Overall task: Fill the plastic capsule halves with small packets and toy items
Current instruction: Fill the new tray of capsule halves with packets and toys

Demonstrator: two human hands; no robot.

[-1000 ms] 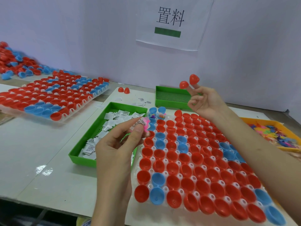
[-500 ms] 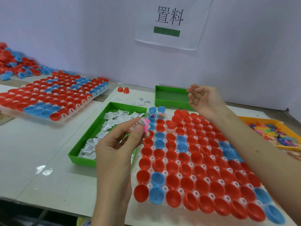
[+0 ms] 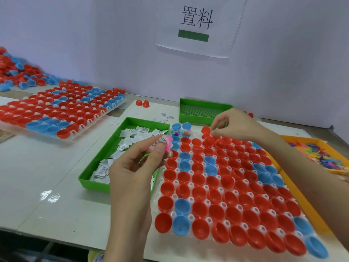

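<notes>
A white tray (image 3: pixel 159 181) in front of me holds rows of open red and blue capsule halves (image 3: pixel 222 188). Two halves (image 3: pixel 181 132) at its far left corner contain toy items. My left hand (image 3: pixel 136 167) pinches a small printed packet and a pink toy (image 3: pixel 164 143) together above the tray's far left part. My right hand (image 3: pixel 238 125) is over the tray's far row, fingers curled, and pinches the rim of a tilted red capsule half (image 3: pixel 205 129).
A green tray (image 3: pixel 98 163) of white packets lies left of the capsule tray, a bare green tray (image 3: pixel 204 110) behind it. An orange tray (image 3: pixel 294 138) of coloured toys sits at right. Another capsule tray (image 3: pixel 56 114), loose halves (image 3: pixel 17 72) and two red halves (image 3: pixel 142 103) lie left.
Two red halves seen above my right hand's fingers have dropped onto the tray. My right hand came down to the far row and took one red half. My left hand stayed put.
</notes>
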